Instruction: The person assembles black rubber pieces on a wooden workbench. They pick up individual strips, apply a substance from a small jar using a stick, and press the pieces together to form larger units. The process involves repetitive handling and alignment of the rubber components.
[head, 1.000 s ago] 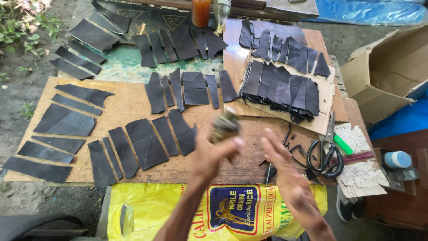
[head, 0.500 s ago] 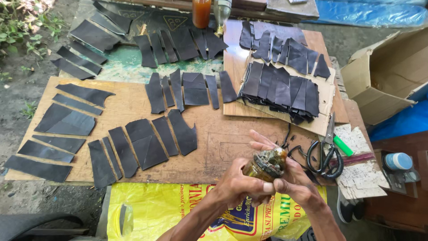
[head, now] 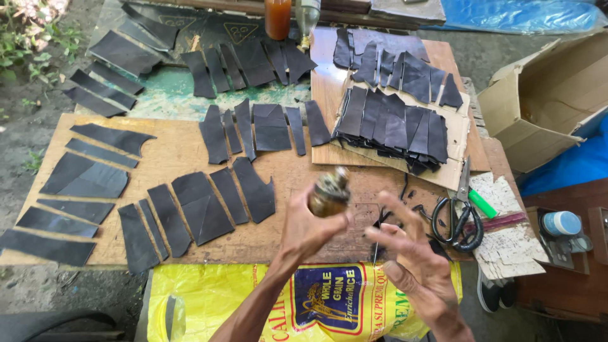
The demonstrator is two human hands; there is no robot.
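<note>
Left hand (head: 310, 231) grips a small brown jar (head: 329, 193) by its lower body, raised above the desk (head: 183, 149); right hand (head: 411, 259) is released, fingers spread, just beside it. Jar appears rigid, light, probably glass and breakable, its grimy top likely slippery; hold at mid-body.

Yellow printed sack (head: 253, 297) below, open cardboard box (head: 544, 107) right

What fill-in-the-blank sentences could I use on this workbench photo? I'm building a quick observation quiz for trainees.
1. The left hand holds up a small brown ____.
2. The right hand, fingers spread, holds ____.
3. The black-handled scissors lie to the ____ of the right hand.
4. Under both forearms lies a ____ printed sack.

Missing words: jar; nothing; right; yellow
</note>
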